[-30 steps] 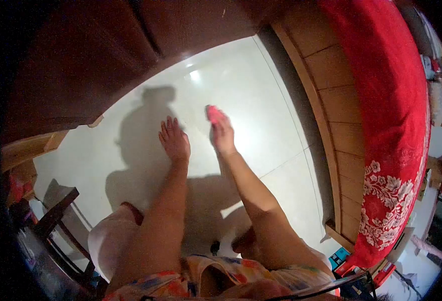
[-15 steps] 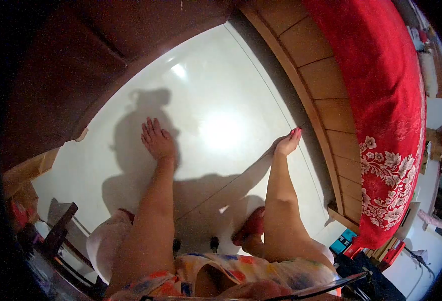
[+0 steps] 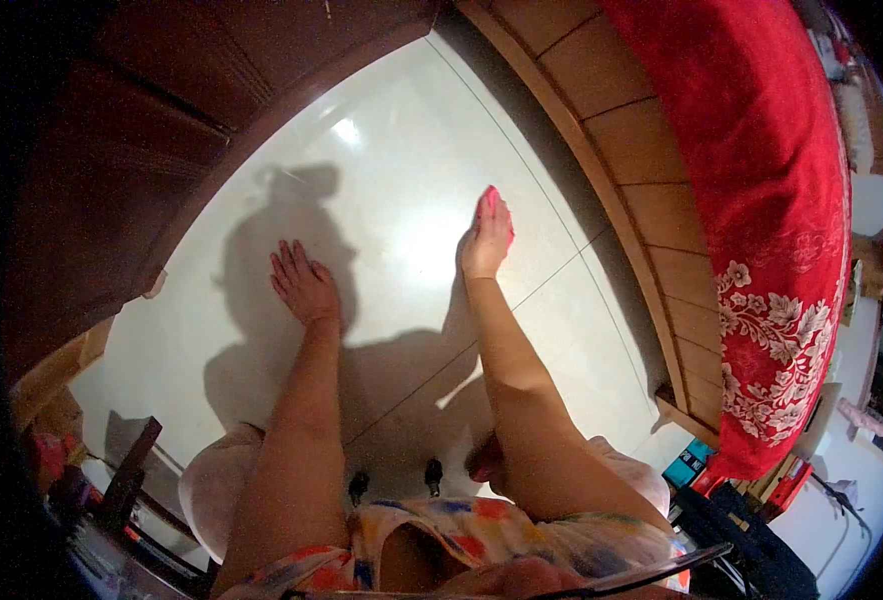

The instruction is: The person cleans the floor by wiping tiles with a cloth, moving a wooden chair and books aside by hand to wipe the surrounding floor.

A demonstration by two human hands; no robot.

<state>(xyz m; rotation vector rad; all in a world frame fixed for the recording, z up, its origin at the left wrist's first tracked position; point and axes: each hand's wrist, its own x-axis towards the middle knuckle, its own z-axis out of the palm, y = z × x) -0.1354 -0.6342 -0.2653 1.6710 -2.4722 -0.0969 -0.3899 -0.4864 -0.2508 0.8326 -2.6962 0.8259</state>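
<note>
My left hand lies flat on the pale tiled floor, fingers spread, holding nothing. Over a pink-red cloth, my right hand is pressed down against the floor, to the right of the bright light reflection. Only the cloth's tip and right edge show past the fingers; the palm hides the rest. My own shadow falls over the tiles around and behind the left hand.
Dark brown wooden furniture borders the floor on the left. On the right stands a wooden bed base under a red flowered bedspread. A dark wooden leg is at lower left, with boxes at lower right.
My right hand has swept left and forward with the cloth, from beside the bed base toward the middle of the floor. The left hand stays nearly in place.
</note>
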